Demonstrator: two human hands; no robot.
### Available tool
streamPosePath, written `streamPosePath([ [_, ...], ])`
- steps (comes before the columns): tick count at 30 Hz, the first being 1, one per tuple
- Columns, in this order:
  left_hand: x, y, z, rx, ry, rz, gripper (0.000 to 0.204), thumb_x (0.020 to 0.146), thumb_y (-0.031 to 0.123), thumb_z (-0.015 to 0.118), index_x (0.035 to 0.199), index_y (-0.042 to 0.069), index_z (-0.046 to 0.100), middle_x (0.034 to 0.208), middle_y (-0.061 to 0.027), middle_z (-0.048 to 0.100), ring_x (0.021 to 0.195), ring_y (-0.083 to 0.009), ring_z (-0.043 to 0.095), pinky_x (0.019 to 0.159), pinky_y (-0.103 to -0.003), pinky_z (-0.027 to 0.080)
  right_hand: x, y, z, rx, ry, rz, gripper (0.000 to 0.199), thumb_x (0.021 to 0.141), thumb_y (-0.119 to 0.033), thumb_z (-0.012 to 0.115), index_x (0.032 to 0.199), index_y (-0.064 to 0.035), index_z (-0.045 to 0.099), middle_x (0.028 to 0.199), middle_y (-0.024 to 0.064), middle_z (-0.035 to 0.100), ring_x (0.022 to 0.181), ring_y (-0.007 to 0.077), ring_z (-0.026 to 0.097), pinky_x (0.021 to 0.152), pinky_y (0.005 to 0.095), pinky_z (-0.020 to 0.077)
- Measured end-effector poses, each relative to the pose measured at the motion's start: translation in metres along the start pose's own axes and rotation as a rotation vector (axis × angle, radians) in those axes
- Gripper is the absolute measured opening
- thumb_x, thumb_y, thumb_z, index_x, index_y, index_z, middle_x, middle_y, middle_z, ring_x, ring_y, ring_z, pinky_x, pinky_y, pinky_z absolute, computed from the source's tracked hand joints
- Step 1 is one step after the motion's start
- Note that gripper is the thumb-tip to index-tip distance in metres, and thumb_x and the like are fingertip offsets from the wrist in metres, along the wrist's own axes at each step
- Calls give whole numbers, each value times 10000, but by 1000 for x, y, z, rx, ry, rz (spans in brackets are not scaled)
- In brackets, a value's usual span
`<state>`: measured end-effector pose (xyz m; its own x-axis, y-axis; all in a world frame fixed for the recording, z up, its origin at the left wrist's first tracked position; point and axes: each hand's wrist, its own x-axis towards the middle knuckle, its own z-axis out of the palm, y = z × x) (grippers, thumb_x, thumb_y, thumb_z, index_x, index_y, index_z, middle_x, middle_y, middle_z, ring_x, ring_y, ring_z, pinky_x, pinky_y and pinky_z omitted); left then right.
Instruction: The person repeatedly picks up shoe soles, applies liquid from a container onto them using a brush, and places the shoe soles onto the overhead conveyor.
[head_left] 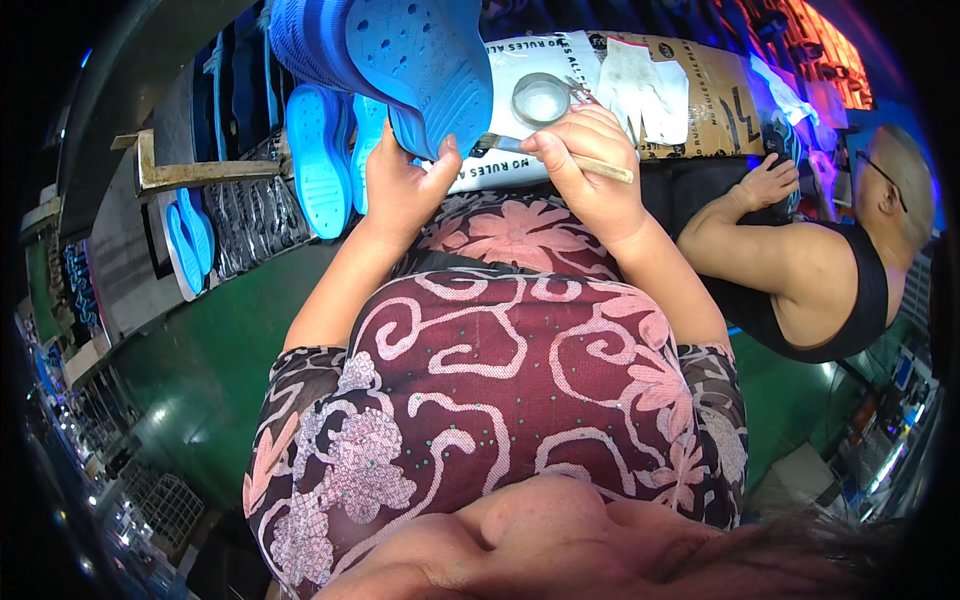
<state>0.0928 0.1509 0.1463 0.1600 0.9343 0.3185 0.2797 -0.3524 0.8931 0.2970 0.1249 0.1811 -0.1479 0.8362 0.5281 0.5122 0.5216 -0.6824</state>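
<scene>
My left hand grips the near edge of a blue shoe sole, thumb on its face. The sole is tilted up, its face dotted with small holes and grooves. My right hand is closed around the pale wooden handle of a flat brush. The brush's dark bristles point left and lie close to the sole's near edge; whether they touch it I cannot tell. Just beyond my right hand stands a small round dish with something clear or whitish in it.
More blue soles lie left of my left hand, others farther left. A metal bracket juts in there. White and brown printed wrapping covers the work surface. At the right a co-worker in a black sleeveless top reaches toward the bench.
</scene>
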Motion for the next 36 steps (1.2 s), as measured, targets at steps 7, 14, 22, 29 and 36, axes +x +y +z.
streamPosePath([
  [7,-3,-6,2,32,18,70,440,714,36,621,1112,-33,446,837,-142,641,737,-200,645,652,-289,493,-2,-1,-3,-27,46,-24,173,794,-173,594,661,-68,630,576,49,549,562,217,504,641,315,378],
  [14,-4,-18,4,132,39,183,416,676,29,656,1051,-9,481,792,-141,633,698,-227,646,631,-294,489,0,-7,-2,-74,-35,-78,163,746,-145,628,615,-51,604,566,49,542,558,220,517,684,330,403],
  [22,-3,-15,8,61,74,198,352,678,22,654,996,-6,503,784,-130,630,675,-223,637,614,-294,484,-1,-2,2,-14,63,-114,173,758,-152,623,621,-47,613,589,51,580,565,216,541,714,340,421],
  [29,0,-14,9,20,120,245,265,677,-3,645,920,-2,539,765,-115,620,663,-209,623,609,-291,477,-7,-1,2,-10,4,-69,212,813,-163,578,647,-44,636,611,38,608,585,200,567,756,346,426],
  [36,0,-7,2,113,-20,176,220,704,-6,628,914,-20,565,818,-107,638,716,-156,618,653,-276,479,-2,-3,-3,4,-5,-29,219,838,-152,541,686,-33,644,622,54,611,602,194,566,772,341,409],
])
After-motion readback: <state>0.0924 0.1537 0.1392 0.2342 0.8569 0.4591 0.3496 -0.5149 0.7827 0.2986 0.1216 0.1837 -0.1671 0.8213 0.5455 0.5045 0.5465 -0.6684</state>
